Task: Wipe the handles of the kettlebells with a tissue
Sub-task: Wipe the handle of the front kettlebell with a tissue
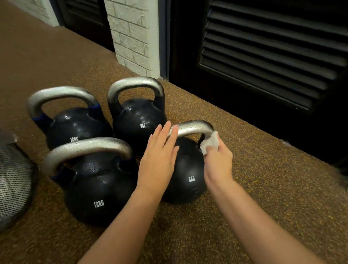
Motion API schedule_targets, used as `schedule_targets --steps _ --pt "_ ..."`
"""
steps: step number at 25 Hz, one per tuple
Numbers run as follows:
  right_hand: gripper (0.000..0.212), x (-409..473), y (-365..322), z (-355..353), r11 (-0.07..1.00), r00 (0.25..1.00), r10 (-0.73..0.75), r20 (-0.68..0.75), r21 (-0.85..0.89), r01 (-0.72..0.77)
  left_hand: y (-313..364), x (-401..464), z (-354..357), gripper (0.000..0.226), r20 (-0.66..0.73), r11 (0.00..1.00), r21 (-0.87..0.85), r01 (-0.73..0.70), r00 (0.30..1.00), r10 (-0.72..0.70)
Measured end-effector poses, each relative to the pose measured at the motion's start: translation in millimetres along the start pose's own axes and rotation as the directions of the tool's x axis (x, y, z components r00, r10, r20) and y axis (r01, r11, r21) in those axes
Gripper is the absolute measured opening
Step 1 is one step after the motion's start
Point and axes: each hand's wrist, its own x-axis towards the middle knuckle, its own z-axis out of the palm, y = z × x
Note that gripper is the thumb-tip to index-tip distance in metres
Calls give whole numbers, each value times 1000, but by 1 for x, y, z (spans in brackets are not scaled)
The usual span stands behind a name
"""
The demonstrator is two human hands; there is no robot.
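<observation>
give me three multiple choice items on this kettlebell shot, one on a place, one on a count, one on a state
1. Where is the white tissue?
A. on the speckled brown floor
B. against the right side of the near 8KG black kettlebell's silver handle
C. in the mesh bin

2. How many black kettlebells stand on the floor?
A. two
B. four
C. six

3. How is the left hand?
A. fingers straight, over the handle's left end
B. clenched in a fist
C. gripping a 12KG kettlebell

Answers:
1 B, the right hand presses the tissue to that handle.
2 B, two are marked 12KG and two 8KG.
3 A, its fingers lie flat and together, holding nothing.
</observation>
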Motion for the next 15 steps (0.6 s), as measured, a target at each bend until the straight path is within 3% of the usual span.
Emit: schedule_targets --steps 2,4,5,6,7,8,9,12,15 --pt "50 8 -21 11 866 959 281 -33 440 -239 -1 1 0 49 -2 1000 -27 4 1000 -4" --pt "47 10 -35 -1 775 934 353 48 544 -321 -2 1 0 48 -17 999 -31 8 1000 -8" --pt "43 10 -42 -8 845 945 323 53 433 -313 -3 1 1 47 -23 1000 -11 2 1000 -3" --pt "35 4 -49 -15 962 970 227 89 132 -238 -3 1 2 47 -29 1000 9 -2 1000 2" --pt "27 -1 -51 -21 970 964 158 212 -216 -112 -3 2 3 48 -30 1000 19 -7 1000 7" --pt "24 -4 -51 -24 882 945 94 313 -466 67 -3 2 4 49 -32 1000 24 -11 999 12" --pt "25 -2 -49 -27 822 920 81 383 -547 155 -2 1 5 50 -32 1000 28 -8 999 8" --pt "33 -1 -49 -36 783 889 -43 455 -538 313 -2 1 2 52 -8 1000 26 1 1000 0" --pt "26 1 -44 -41 793 875 -34 483 -519 318 -1 1 1 51 -14 1000 7 2 1000 -2"
